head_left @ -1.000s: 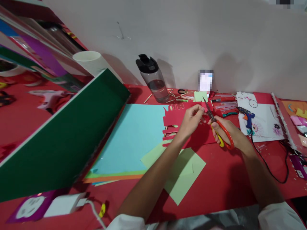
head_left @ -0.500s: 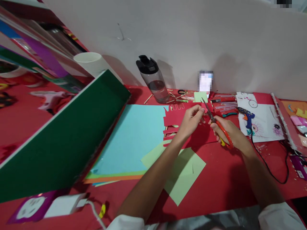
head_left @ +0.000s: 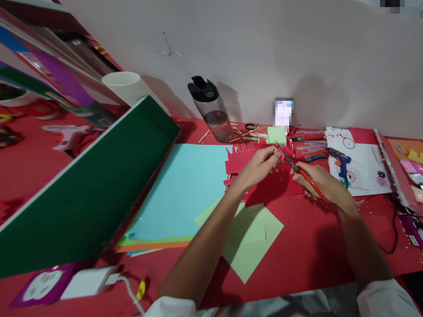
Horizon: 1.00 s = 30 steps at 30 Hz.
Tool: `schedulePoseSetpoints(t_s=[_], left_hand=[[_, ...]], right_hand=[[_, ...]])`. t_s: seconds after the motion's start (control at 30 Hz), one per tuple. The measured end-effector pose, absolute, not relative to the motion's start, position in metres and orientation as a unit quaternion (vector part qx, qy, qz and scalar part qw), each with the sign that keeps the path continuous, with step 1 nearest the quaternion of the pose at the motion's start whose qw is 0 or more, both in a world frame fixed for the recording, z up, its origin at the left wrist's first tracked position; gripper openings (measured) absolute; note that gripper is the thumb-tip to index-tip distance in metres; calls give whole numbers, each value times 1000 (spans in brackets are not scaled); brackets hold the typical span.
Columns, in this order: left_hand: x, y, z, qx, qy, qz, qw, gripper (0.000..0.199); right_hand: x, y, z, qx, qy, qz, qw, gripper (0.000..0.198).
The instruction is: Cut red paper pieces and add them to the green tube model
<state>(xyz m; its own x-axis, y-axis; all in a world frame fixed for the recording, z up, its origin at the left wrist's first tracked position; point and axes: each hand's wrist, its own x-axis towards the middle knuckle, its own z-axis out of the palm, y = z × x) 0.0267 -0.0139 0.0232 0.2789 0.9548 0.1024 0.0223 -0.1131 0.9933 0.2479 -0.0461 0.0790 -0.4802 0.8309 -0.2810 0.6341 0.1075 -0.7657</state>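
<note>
My left hand (head_left: pixel 263 164) is closed, with thumb and finger pinching a small pinkish-red piece of paper (head_left: pixel 281 154). In my right hand (head_left: pixel 325 181) is a pair of scissors (head_left: pixel 310 179) with red-orange and yellow handles. The blades point up and to the left, crossing close to the small piece at my left fingertips; whether they touch it I cannot tell. Beneath my hands lies a red paper sheet (head_left: pixel 239 162) with cut strips along its left edge. Pale green paper (head_left: pixel 251 237) rests below my left forearm.
Light blue paper (head_left: pixel 188 185) lies on other coloured sheets beside a slanted green board (head_left: pixel 99 176). A water bottle (head_left: pixel 214 114) stands near the wall, left of a phone (head_left: pixel 283 113). Toward the right are a blue glue gun (head_left: pixel 343 164) and its black cable (head_left: pixel 395 235).
The scissors have swung lower and flatter, with my right hand shifting slightly right. My left hand has moved a little left and down, still pinching the small piece.
</note>
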Motion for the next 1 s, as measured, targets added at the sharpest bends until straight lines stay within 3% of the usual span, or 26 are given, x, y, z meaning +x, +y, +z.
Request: schedulePoseSetpoints(t_s=[0.47, 0.77, 1.0], left_hand=[[24, -15, 25, 617, 402, 427, 525, 25], [41, -18, 21, 534, 384, 470, 589, 38], [50, -19, 16, 452, 378, 524, 615, 36]], right_hand=[[261, -40, 69, -482, -734, 466, 106, 36], [260, -36, 64, -485, -719, 478, 138, 38], [259, -36, 63, -484, -722, 471, 151, 41]])
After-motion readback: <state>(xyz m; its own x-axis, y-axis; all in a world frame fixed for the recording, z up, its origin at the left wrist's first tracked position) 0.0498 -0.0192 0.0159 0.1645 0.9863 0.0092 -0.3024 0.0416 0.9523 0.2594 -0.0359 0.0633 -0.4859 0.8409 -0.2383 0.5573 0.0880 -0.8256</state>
